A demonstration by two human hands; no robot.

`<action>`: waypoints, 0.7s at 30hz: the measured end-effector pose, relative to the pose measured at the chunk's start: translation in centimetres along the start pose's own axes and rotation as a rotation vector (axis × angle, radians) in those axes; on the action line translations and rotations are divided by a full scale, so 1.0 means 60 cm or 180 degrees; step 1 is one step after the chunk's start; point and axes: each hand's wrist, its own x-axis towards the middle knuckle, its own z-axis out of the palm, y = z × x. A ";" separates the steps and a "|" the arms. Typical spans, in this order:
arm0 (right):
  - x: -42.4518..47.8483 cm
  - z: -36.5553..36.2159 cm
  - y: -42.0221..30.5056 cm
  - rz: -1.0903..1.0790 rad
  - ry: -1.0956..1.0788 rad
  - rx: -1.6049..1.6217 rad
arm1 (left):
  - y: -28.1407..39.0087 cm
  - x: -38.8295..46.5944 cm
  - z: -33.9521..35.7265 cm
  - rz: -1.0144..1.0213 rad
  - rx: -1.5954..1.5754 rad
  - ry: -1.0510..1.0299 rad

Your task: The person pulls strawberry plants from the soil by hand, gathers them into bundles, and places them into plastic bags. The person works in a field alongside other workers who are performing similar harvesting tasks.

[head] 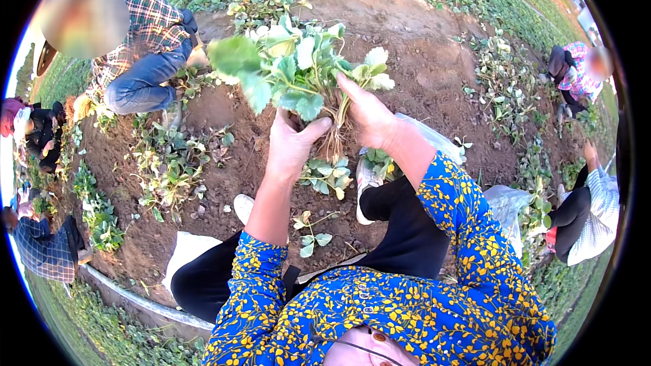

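Observation:
A bunch of uprooted strawberry plants (300,68) is held up before me, with leaves pointing up and away and bare brown roots (333,145) hanging down. My left hand (295,140) grips the bunch low on its left side, thumb reaching across towards the roots, other fingers partly hidden under leaves. On the right side, my right hand (368,117) wraps the stems, its thumb pointing up along them. Below the roots, more strawberry leaves (325,175) lie on the soil between my feet. A small loose sprig (314,234) rests nearer to me.
Piles of pulled plants lie on bare soil to the left (173,168) and right (501,86). A person in a plaid shirt (147,15) crouches at front left; several others work at both sides. Clear plastic (508,208) lies right of me, a white sheet (190,254) by my left knee.

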 end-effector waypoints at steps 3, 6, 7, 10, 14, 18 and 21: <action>-0.004 -0.001 0.005 0.0164 0.0060 -0.0050 | -0.016 0.007 -0.002 -0.0074 0.0093 0.0130; 0.002 -0.015 0.018 -0.0181 -0.0246 -0.0978 | -0.021 0.008 -0.005 0.0099 -0.0042 0.0392; 0.002 -0.014 0.020 -0.0445 -0.0307 -0.1620 | -0.021 0.009 -0.005 0.0126 0.0007 0.0435; 0.000 -0.013 0.019 -0.0472 -0.0167 -0.1829 | -0.020 0.012 -0.014 0.0173 0.0095 0.0491; 0.001 -0.017 0.015 -0.0337 0.0082 -0.2183 | -0.021 0.010 -0.027 0.0117 0.0106 0.0351; 0.007 -0.021 0.019 -0.0371 0.0163 -0.1718 | -0.018 0.008 -0.028 0.0156 -0.0068 0.0307; 0.006 -0.023 0.017 -0.0359 0.0067 -0.1119 | -0.021 0.011 -0.036 0.0120 -0.0435 0.0290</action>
